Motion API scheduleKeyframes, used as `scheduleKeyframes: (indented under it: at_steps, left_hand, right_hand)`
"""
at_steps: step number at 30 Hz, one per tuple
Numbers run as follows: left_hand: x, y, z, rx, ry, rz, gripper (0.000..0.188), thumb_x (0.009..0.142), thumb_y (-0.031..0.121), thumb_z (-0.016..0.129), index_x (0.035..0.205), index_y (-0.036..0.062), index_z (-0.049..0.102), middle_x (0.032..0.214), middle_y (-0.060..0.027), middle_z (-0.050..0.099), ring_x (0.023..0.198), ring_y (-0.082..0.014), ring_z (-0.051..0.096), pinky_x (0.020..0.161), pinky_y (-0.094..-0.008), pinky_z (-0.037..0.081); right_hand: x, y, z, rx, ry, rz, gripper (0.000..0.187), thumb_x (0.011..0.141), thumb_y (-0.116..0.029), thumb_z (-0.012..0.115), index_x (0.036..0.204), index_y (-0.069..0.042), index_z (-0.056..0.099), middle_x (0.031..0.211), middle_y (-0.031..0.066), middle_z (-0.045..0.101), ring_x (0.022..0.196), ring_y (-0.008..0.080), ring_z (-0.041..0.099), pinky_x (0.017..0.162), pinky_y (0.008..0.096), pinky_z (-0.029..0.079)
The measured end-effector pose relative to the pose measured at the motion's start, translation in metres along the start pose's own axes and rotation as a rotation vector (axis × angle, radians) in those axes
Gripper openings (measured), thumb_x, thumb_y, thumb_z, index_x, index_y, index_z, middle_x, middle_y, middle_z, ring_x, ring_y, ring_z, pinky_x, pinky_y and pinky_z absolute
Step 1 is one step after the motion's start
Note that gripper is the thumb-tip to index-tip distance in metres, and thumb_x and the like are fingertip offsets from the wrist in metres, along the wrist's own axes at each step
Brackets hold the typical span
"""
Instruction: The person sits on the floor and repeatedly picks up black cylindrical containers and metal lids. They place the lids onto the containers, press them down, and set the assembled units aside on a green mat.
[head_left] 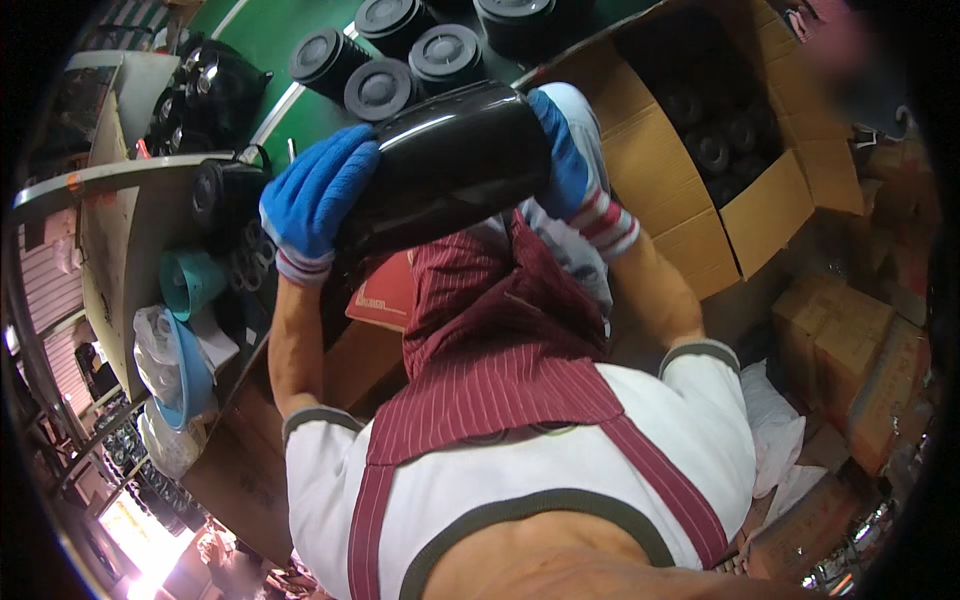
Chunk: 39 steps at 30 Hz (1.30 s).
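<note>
Between my two hands lies a glossy black cylinder, held on its side above my lap. My left hand, in a blue knit glove, wraps the cylinder's left end with the fingers over its top. The other end is gripped by my right hand, also gloved in blue with a striped cuff; part of its fingers is hidden behind the cylinder. Just beyond the cylinder, several black ridged canisters with round tops stand on the green tabletop.
To the right, an open cardboard box holds several dark round pieces. Closed cartons sit at the lower right. On the left are a teal bucket, a blue basin and shiny black items. A red box is by my lap.
</note>
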<state>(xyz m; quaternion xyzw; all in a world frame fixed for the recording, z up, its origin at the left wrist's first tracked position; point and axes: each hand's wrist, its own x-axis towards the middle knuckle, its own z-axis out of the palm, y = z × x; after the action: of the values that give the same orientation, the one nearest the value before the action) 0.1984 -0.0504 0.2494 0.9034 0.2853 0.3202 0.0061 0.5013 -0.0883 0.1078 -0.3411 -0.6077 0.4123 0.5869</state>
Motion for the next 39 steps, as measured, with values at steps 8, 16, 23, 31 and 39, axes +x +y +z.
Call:
scheduleKeyframes:
  at_steps: [8, 16, 23, 31, 39]
  left_hand:
    - [-0.133, -0.038, 0.068, -1.187, 0.277, -0.726, 0.056, 0.095, 0.027, 0.073, 0.138, -0.0045, 0.057, 0.135, -0.0141, 0.064, 0.123, -0.0252, 0.063, 0.106, -0.0424, 0.05]
    - [-0.048, -0.012, 0.011, -0.336, 0.183, -0.387, 0.033, 0.088, 0.013, 0.073, 0.118, 0.0006, 0.073, 0.115, -0.0157, 0.075, 0.103, -0.0287, 0.075, 0.091, -0.0372, 0.06]
    - [-0.141, -0.015, 0.083, -1.272, 0.292, -0.819, 0.049, 0.087, 0.019, 0.077, 0.129, -0.0027, 0.065, 0.119, -0.0139, 0.072, 0.106, -0.0251, 0.07, 0.099, -0.0406, 0.055]
    - [-0.105, -0.011, 0.057, -0.902, 0.281, -0.747, 0.064, 0.068, 0.025, 0.092, 0.122, -0.0025, 0.07, 0.11, -0.0097, 0.076, 0.101, -0.0194, 0.073, 0.092, -0.0347, 0.058]
    - [-0.161, -0.018, 0.123, -1.133, 0.201, -0.787, 0.062, 0.069, 0.024, 0.091, 0.121, -0.0024, 0.07, 0.109, -0.0098, 0.076, 0.1, -0.0202, 0.073, 0.091, -0.034, 0.058]
  right_hand:
    - [0.028, -0.052, 0.021, -0.097, -0.15, -0.275, 0.092, 0.102, -0.063, 0.047, 0.163, 0.0, 0.018, 0.167, 0.0189, 0.027, 0.154, 0.0325, 0.028, 0.126, 0.0413, 0.02]
    - [-0.003, -0.028, 0.024, 0.1, -0.097, 0.27, 0.073, 0.108, -0.047, 0.045, 0.163, -0.005, 0.021, 0.166, 0.0145, 0.029, 0.154, 0.0293, 0.028, 0.127, 0.0389, 0.018]
    - [0.036, -0.083, 0.039, -0.083, -0.21, -0.323, 0.078, 0.103, -0.052, 0.05, 0.16, -0.003, 0.029, 0.166, 0.0185, 0.028, 0.154, 0.0319, 0.029, 0.125, 0.0431, 0.022]
    - [0.021, -0.089, 0.048, 0.166, -0.088, 0.019, 0.075, 0.103, -0.04, 0.06, 0.161, -0.005, 0.029, 0.165, 0.0161, 0.032, 0.153, 0.0297, 0.031, 0.125, 0.0403, 0.024]
    - [0.047, -0.108, 0.018, -0.315, -0.296, -0.548, 0.087, 0.094, -0.048, 0.069, 0.159, -0.001, 0.034, 0.163, 0.0219, 0.033, 0.152, 0.0396, 0.031, 0.125, 0.0491, 0.02]
